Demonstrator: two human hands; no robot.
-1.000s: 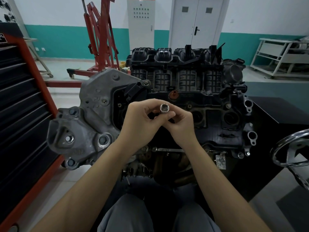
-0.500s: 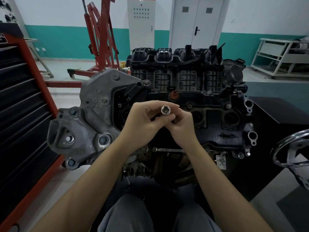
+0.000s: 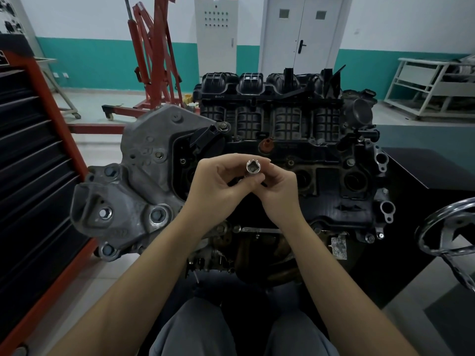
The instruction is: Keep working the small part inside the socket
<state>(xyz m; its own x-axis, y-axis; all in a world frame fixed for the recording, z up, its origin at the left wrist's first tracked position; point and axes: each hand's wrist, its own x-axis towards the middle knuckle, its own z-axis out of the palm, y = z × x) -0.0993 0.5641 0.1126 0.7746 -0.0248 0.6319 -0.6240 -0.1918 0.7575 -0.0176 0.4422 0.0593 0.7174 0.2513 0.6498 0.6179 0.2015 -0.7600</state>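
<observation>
Chrome, short, round steel socket (image 3: 253, 166) pinched between left hand (image 3: 216, 185) and right hand (image 3: 279, 192), fingers of both curled round it, square drive upward, just above black engine block (image 3: 321, 160).

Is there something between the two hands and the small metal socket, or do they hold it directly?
Nothing visible stands between. The left hand and right hand both pinch the socket directly with bare fingertips, above the engine.
</observation>
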